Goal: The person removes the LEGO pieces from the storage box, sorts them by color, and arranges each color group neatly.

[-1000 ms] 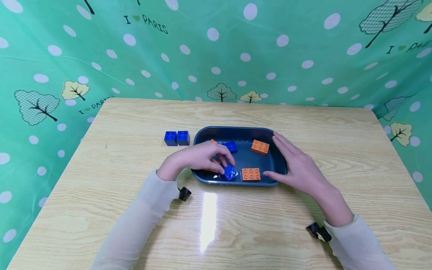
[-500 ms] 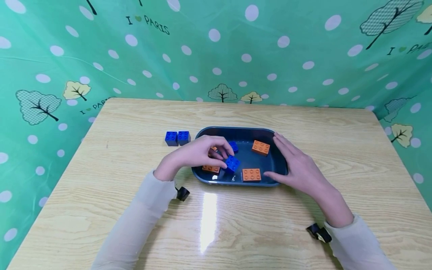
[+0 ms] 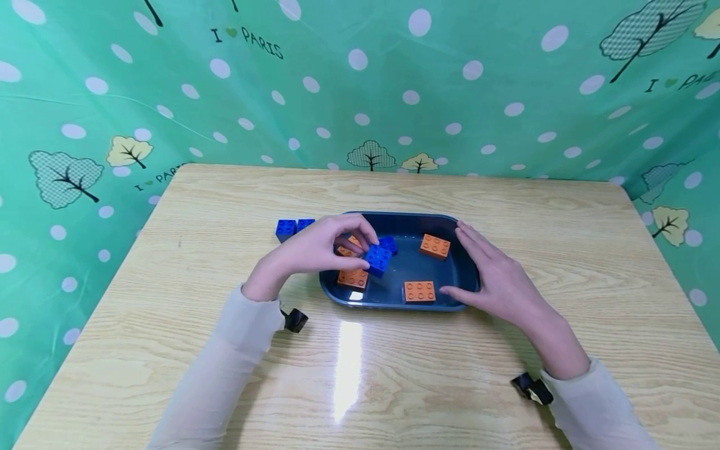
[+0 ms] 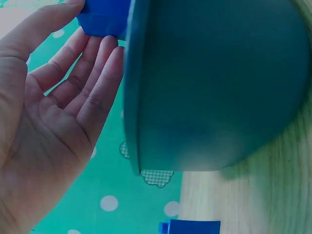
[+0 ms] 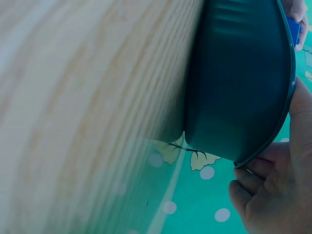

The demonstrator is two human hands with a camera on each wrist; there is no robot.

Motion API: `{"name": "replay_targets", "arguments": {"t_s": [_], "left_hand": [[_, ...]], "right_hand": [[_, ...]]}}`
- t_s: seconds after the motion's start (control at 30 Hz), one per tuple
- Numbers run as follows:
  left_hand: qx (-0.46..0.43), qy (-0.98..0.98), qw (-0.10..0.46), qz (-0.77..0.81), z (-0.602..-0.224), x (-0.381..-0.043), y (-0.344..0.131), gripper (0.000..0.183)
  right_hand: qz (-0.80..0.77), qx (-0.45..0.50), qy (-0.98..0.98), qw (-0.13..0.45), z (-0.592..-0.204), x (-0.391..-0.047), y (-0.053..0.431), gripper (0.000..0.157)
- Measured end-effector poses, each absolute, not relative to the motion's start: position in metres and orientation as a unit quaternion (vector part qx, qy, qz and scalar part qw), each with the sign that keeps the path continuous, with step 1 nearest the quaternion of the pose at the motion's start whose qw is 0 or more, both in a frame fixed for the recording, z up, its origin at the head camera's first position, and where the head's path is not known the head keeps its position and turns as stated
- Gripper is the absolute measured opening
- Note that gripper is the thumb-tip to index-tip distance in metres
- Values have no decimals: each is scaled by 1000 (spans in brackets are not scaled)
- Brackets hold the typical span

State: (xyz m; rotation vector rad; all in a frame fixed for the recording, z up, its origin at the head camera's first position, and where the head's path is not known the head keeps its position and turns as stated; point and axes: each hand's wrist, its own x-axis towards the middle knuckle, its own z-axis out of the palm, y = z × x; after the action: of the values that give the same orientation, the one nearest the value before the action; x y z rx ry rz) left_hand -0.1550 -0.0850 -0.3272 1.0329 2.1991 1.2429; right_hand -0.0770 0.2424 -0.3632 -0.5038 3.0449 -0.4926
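My left hand pinches a blue toy brick between thumb and fingertips, over the left half of a dark blue tray. In the left wrist view this brick shows beyond the tray's rim. Orange bricks lie in the tray, two on the right and others on the left, partly behind my left hand. Another blue brick sits behind the held one. At the tray's right end my right hand rests with fingers extended along the rim, its thumb reaching over the inside.
Two blue bricks stand side by side on the wooden table, left of the tray; my left hand partly covers one. A green patterned cloth hangs behind the table. Black wrist cameras are at both cuffs.
My left hand has lifted the blue brick from near the tray's front wall and carried it back and slightly left. Orange bricks on the left show more. The right hand stays put.
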Motion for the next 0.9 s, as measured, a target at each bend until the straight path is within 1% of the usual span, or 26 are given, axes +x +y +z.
{"name": "replay_targets", "arguments": {"t_s": [0.4,0.67,0.9], "left_hand": [[355,789,168,472,-317,-153,-101,31],[348,796,124,480,-309,-157,-120,30],[335,798,97,491,-304,-160,-140,29]], "right_hand": [[-157,-161,974,9,-362,-76,242,106],[-156,-163,974,9,-362,-77,242,106],[-156,-164,974,12,-362,-77,242,106]]}}
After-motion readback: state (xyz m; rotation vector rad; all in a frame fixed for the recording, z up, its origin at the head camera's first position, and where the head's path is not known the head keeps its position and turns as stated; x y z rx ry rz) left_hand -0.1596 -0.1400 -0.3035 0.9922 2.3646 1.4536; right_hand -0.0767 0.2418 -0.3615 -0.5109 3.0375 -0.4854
